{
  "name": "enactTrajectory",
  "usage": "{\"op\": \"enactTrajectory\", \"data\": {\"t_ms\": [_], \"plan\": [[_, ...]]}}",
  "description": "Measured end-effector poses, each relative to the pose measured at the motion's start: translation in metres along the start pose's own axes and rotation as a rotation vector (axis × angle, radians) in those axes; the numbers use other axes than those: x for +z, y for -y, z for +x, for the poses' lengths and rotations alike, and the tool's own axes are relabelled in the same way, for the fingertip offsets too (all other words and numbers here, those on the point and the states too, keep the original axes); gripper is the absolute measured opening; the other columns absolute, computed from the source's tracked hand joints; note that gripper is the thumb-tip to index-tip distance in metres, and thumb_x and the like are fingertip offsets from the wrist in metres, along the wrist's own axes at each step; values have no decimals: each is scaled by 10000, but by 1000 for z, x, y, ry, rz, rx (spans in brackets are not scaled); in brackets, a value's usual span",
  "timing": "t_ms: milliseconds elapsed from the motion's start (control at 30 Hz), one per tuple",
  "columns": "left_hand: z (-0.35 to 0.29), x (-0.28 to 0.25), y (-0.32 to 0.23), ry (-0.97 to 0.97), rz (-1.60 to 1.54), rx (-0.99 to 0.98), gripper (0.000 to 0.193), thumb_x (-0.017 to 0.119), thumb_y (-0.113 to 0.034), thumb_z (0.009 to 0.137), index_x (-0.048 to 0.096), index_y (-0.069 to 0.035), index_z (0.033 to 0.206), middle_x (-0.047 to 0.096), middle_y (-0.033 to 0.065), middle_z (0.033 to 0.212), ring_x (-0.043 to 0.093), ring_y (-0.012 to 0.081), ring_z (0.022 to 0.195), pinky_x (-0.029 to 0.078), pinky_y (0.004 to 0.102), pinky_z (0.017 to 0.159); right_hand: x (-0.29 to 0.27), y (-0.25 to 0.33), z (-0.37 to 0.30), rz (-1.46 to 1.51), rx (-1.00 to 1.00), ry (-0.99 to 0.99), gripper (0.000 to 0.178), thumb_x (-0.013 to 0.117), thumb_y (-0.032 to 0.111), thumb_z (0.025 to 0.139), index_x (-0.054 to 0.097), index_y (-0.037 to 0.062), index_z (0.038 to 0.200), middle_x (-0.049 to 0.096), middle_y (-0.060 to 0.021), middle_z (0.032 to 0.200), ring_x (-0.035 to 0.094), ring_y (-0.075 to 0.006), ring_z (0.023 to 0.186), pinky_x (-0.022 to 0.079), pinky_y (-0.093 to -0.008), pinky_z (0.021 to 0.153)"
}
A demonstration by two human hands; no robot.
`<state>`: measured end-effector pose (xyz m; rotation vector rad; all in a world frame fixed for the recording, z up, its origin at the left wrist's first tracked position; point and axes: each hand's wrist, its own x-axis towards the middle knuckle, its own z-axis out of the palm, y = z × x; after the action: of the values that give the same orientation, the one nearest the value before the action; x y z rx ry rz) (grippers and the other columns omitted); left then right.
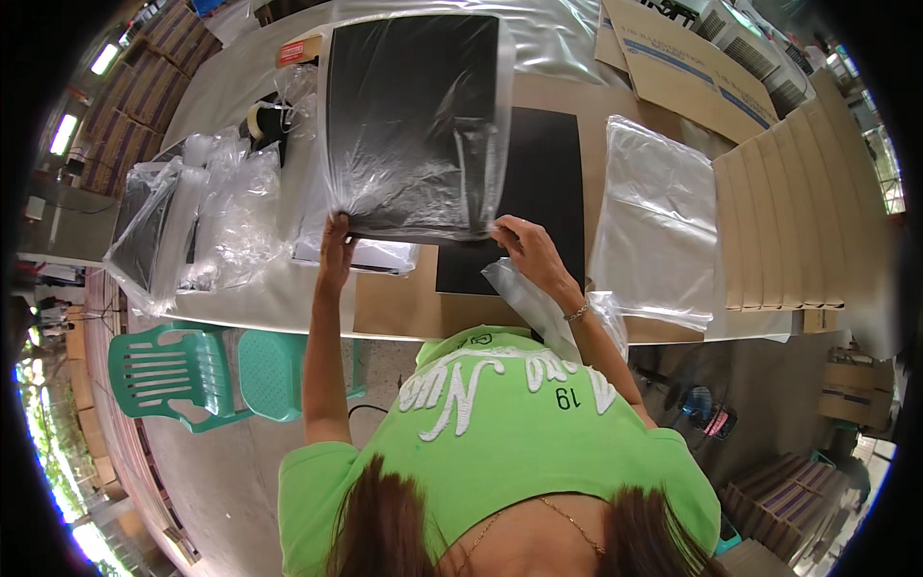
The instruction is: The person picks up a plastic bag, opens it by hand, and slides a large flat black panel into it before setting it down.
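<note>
A black board in a clear plastic bag [413, 106] is held up over the worktable, the film gathered and creased along its lower part. My left hand [336, 248] is closed on the bag's lower left corner, where the film bunches together. At the lower right corner, the fingers of my right hand [527, 248] pinch the bag's edge. Partly covered by the raised bag, a bare black board [543, 183] lies on brown cardboard. Beneath my right wrist is a loose piece of clear plastic film [534, 303].
A stack of flat clear plastic bags [659, 221] lies to the right, beside a row of brown cardboard [803, 202]. Crumpled plastic-wrapped packs [207, 212] sit at the left, with a tape dispenser [264, 123] behind them. Green chairs [173, 375] stand below the table's front edge.
</note>
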<state>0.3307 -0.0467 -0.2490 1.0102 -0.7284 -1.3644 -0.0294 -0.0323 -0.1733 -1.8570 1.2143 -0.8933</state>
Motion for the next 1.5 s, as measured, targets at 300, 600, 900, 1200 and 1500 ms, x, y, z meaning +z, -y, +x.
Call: {"op": "enactTrajectory", "data": {"t_ms": [300,600,900,1200,1500], "plan": [[6,-90,-33,-315,315,-261,169,468,-197,915,538,-164,1065,543,-64,833,490,82,760,384,283,652,-32,-22,-32,36,244,-74,140,550,125,873,622,10,908,569,-67,629,521,-125,551,415,-270,527],[15,-143,-18,-607,1209,48,407,573,-279,834,489,-172,1218,536,86,1029,510,235,970,393,387,831,-66,-22,-52,-13,294,-252,241,541,243,900,629,26,957,551,-32,642,472,-72,567,370,-255,498],[2,154,-47,-24,1376,465,522,619,-467,787,500,-214,1228,444,143,1194,429,297,1123,340,439,945,-84,31,-31,323,104,-243,615,237,577,912,411,129,1296,363,16,743,382,-94,720,351,-228,713],[-47,270,-39,883,697,-133,386,584,-298,869,518,-15,1123,566,47,961,525,107,891,419,254,805,-79,75,-21,243,-9,-153,707,151,631,888,288,141,1378,405,-83,1021,384,-186,906,315,-321,913],[-49,261,-37,865,326,-441,439,581,-344,869,504,-21,1156,585,64,984,580,100,835,471,247,739,-84,71,-25,215,22,-113,800,102,698,839,292,135,1376,400,-98,1062,381,-207,955,308,-323,925]]}}
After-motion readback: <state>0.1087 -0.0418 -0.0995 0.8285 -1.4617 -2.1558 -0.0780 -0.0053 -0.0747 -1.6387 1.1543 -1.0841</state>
